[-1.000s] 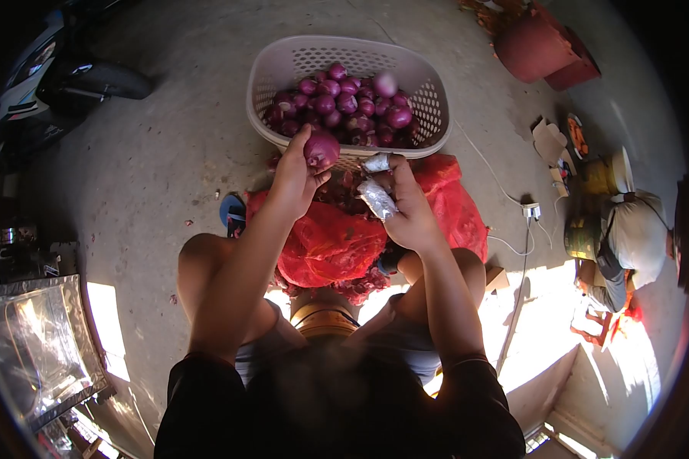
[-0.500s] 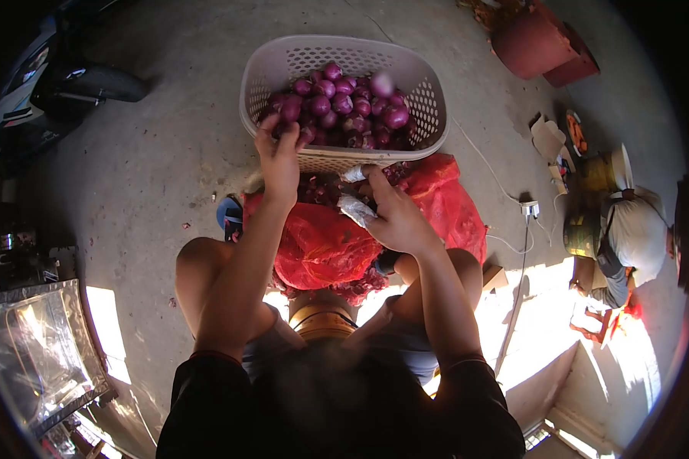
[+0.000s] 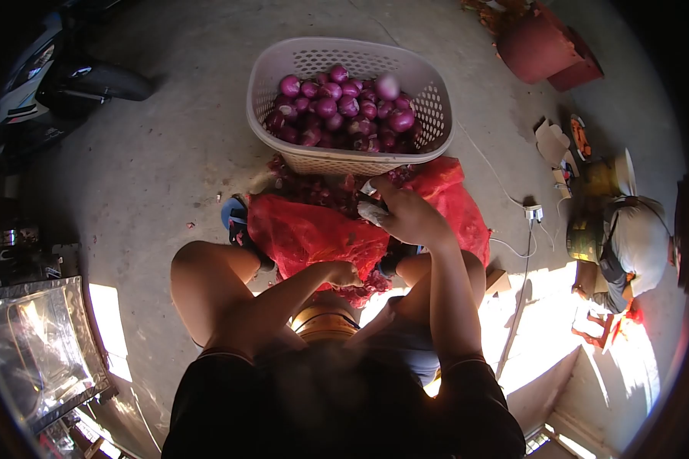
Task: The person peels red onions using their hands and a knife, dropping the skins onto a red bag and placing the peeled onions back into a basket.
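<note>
Many red onions [image 3: 349, 105] lie in a pale plastic basket [image 3: 262, 126] with perforated sides. Closer to my body, a red mesh bag [image 3: 314, 229] is spread between my legs, with dry onion skins [image 3: 306, 183] on it and below it. My left hand [image 3: 340, 273] is low over the near edge of the bag, fingers curled in; what they hold is hidden. Above the right part of the bag is my right hand [image 3: 409, 213], palm down and fingers bent, with pale wrapping [image 3: 371, 213] at the thumb and a fingertip. I cannot tell what it grips.
A yellowish container [image 3: 321, 323] stands between my thighs. On the right are a power strip [image 3: 533, 213] with cords, a cardboard box [image 3: 551, 143] and a person [image 3: 639, 237] bending down. Red tubs [image 3: 540, 46] stand at back right, a motorbike wheel [image 3: 103, 82] at left.
My left hand has left the onions at the basket's near left side and come down toward my body, over the bag's near edge. My right hand has shifted slightly right and down.
</note>
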Demonstrator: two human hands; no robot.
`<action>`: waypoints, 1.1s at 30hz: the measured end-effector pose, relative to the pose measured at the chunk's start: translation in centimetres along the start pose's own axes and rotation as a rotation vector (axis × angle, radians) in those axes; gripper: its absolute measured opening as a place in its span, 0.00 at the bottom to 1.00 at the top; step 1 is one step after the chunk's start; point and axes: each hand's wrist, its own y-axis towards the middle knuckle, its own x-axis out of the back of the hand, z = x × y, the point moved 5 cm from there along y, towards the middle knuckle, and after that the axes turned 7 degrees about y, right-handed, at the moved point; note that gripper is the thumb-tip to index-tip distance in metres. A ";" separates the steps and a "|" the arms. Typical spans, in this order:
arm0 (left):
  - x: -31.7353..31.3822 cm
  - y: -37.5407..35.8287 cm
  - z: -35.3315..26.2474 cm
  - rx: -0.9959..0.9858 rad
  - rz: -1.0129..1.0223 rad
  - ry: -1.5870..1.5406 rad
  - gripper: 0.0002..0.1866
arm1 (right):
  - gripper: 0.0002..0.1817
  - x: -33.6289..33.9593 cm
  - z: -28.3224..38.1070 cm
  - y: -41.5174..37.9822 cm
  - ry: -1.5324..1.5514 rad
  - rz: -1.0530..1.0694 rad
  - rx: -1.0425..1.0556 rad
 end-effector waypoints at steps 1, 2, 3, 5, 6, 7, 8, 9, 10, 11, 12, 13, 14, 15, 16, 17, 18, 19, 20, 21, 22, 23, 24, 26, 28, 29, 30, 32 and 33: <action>-1.1 1.9 1.5 0.017 -0.032 0.075 0.23 | 0.23 -0.2 -0.1 0.1 -0.016 0.009 0.008; -1.7 4.0 3.6 0.059 -0.201 0.059 0.22 | 0.23 -0.6 -0.5 0.3 -0.035 0.014 0.020; -2.3 6.0 6.1 0.100 -0.369 0.042 0.22 | 0.23 -1.3 -0.9 0.6 -0.055 0.018 0.030; -1.8 8.4 10.0 0.180 -0.579 0.164 0.22 | 0.24 -2.6 -1.7 1.5 -0.063 0.074 0.006; -1.9 8.8 11.2 0.217 -0.616 0.294 0.22 | 0.25 -3.5 -2.0 1.7 -0.050 0.137 -0.035; -2.2 8.7 12.1 0.255 -0.649 0.423 0.23 | 0.25 -4.7 -2.4 1.9 -0.035 0.201 -0.077; -0.5 6.7 12.0 0.338 -0.755 0.384 0.24 | 0.33 -6.0 -3.3 2.4 -0.007 0.247 -0.105; 2.3 3.7 11.5 0.424 -0.865 0.346 0.24 | 0.34 -7.5 -4.6 3.4 -0.023 0.193 -0.077; 4.4 1.2 11.8 0.502 -0.893 0.193 0.26 | 0.35 -9.4 -6.3 4.3 -0.039 0.139 -0.048; 5.8 -0.4 12.3 0.576 -0.916 0.038 0.28 | 0.37 -10.8 -7.7 4.9 -0.056 0.084 -0.021; 7.1 -2.1 12.3 0.610 -1.228 -0.067 0.31 | 0.41 -11.9 -8.7 5.0 -0.127 0.065 -0.084; 7.8 -3.8 12.4 0.639 -1.541 -0.181 0.34 | 0.45 -13.1 -9.4 4.8 -0.194 0.047 -0.144; 8.2 -4.6 11.9 0.600 -1.526 -0.258 0.35 | 0.49 -14.1 -10.2 4.7 -0.258 0.033 -0.201; 8.3 -5.7 11.3 0.568 -1.507 -0.335 0.35 | 0.50 -15.2 -11.1 4.6 -0.196 0.070 -0.261; 8.2 -6.8 10.9 0.537 -1.487 -0.410 0.36 | 0.51 -16.2 -12.0 4.5 -0.132 0.109 -0.321; 8.1 -5.8 11.8 0.390 -1.444 -0.335 0.34 | 0.51 -16.9 -12.5 4.3 -0.071 0.147 -0.381; 7.4 -3.4 14.0 0.240 -1.395 -0.261 0.31 | 0.50 -16.5 -11.4 4.0 0.173 0.124 -0.348; 6.8 -1.3 15.5 0.087 -1.339 -0.187 0.29 | 0.48 -16.8 -11.6 4.3 0.231 0.060 -0.310; 6.3 0.1 16.2 0.104 -1.252 0.075 0.26 | 0.46 -17.8 -12.7 5.0 0.286 -0.006 -0.273; 5.7 1.5 16.8 0.119 -1.152 0.332 0.23 | 0.45 -18.6 -13.8 5.6 0.339 -0.073 -0.236; 5.1 2.7 16.7 0.134 -1.038 0.582 0.20 | 0.42 -19.7 -14.8 6.0 0.463 -0.058 -0.229; 5.5 1.2 15.7 0.108 -0.995 -0.042 0.17 | 0.39 -20.7 -15.6 6.5 0.590 -0.044 -0.222; 5.3 -0.7 13.0 0.026 -0.827 -0.652 0.15 | 0.36 -21.3 -16.1 6.6 0.718 -0.031 -0.217; 5.1 -3.6 9.3 0.049 -0.693 -1.366 0.13 | 0.28 -19.4 -13.1 6.2 0.735 0.038 -0.301; 5.7 -3.5 10.0 0.036 -0.716 -1.300 0.13 | 0.21 -17.1 -8.9 6.1 0.826 0.096 -0.315; 6.1 -3.2 10.7 0.042 -0.744 -1.218 0.13 | 0.18 -16.3 -7.2 6.1 0.907 0.118 -0.294; 6.1 -3.1 11.3 0.056 -0.773 -1.133 0.13 | 0.15 -15.7 -5.6 6.1 0.989 0.139 -0.274; 6.2 -2.5 12.8 0.111 -0.837 -0.923 0.13 | 0.13 -15.1 -2.2 5.8 1.033 0.228 -0.139; 6.2 -2.3 13.4 0.147 -0.865 -0.823 0.13 | 0.11 -14.7 -0.6 5.6 1.054 0.272 -0.071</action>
